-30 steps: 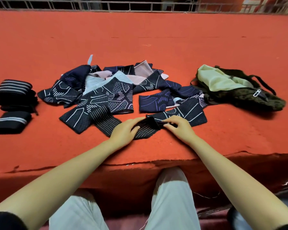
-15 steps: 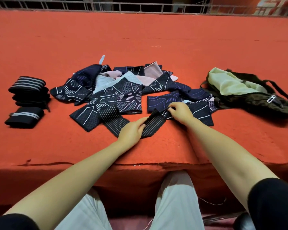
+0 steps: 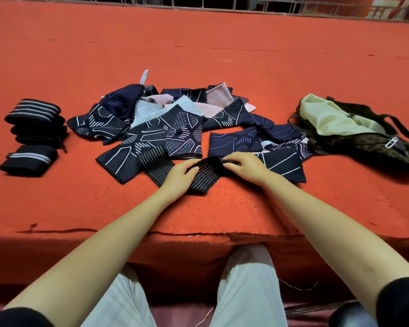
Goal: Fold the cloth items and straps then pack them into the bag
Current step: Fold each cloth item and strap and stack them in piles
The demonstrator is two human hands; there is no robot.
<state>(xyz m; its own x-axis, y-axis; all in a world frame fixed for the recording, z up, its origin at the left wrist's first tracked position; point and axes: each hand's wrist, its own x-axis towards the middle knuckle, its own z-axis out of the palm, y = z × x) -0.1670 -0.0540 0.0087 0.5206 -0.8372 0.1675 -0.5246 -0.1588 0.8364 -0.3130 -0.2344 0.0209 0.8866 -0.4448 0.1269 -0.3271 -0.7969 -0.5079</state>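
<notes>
The orange table (image 3: 198,55) carries all items. A pile of dark patterned cloth items (image 3: 165,128) lies at its centre. The olive bag (image 3: 354,138), open with pale lining showing, lies to the right. A stack of folded striped straps (image 3: 36,123) sits at the far left, with 1 folded strap (image 3: 28,160) in front of it. At the near edge, the left hand (image 3: 177,178) and right hand (image 3: 246,167) lie close together, both gripping 1 black striped strap (image 3: 206,175).
</notes>
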